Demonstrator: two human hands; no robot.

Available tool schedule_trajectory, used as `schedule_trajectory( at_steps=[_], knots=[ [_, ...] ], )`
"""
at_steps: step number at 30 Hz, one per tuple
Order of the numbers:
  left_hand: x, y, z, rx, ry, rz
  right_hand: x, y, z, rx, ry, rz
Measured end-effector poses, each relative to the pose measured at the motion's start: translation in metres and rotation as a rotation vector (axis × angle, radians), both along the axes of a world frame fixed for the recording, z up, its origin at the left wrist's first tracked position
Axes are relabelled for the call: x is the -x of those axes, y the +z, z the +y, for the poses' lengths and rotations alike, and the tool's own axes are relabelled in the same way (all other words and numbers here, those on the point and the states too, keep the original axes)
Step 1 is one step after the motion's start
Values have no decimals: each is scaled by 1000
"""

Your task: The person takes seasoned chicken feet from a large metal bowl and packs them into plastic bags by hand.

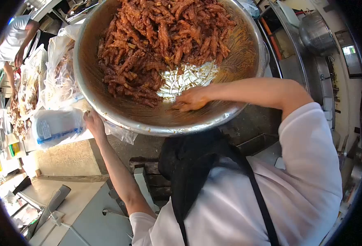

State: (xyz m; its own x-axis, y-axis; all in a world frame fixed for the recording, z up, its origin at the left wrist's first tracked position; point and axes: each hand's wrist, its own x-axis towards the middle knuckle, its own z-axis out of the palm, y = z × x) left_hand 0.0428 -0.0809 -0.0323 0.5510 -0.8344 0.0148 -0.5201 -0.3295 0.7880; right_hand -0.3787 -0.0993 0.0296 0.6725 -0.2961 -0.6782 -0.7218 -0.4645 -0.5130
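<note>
A large metal bowl (164, 130) holds a heap of chicken feet (164, 37) coated in reddish-brown sauce. Inside its near half lies a shiny silvery slotted metal piece (188, 78), partly under the heap. My right hand (192, 99) reaches down into the bowl, fingers curled at the near edge of that piece; the fingertips are partly hidden. At the bowl's left outer side, my left hand (95, 124) has its fingers bent against the rim. A plastic-wrapped pack (57, 126) with a blue edge lies just left of it.
Clear plastic bags (62, 74) with contents stand on the white table at left. Another person (17, 39) works at the far left. A metal shelf with a large steel pot (316, 33) stands at right. A grey-topped surface (95, 223) is at lower left.
</note>
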Motion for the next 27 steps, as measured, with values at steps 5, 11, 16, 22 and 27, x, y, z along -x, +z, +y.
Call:
schedule_trajectory(
  at_steps=[5, 11, 16, 22, 27],
  knots=[
    [65, 65, 62, 113, -152, -294, 81, -5, -21, 304, -84, 445],
    [74, 17, 114, 100, -134, -466, -53, 11, 21, 127, -325, -81],
    [13, 63, 108, 28, 71, 44, -95, 54, -14, -694, -695, -560],
    [43, 100, 131, -52, 8, -450, 12, 47, -37, -966, -1151, -252],
    [28, 94, 114, -117, 4, -32, 104, 4, -70, -300, -461, 293]
  ],
)
